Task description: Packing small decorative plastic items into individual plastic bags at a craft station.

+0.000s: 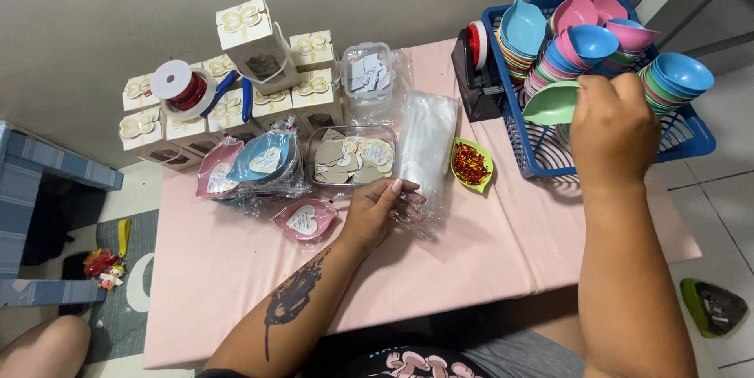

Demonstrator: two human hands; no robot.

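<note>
Fingers of the right hand were curled together around the rim of a green leaf-shaped dish, gripping it at the front left of a blue plastic basket that stood on the far right corner of the pink table. Stacks of blue, pink and green dishes filled that basket. Fingers of the left hand lay bent and close together, pressing on a clear plastic bag near the middle of the table; whether they pinched it could not be told. Just right of the bag lay a small green dish of red pieces. Left of the bag stood a clear tray of heart-shaped tags, and beside it wrapped dishes, one pink wrapped dish lying nearer the front edge. Along the far edge stood cream gift boxes, a spool of red ribbon, a small clear box and a black tape dispenser touching the basket's left wall
</note>
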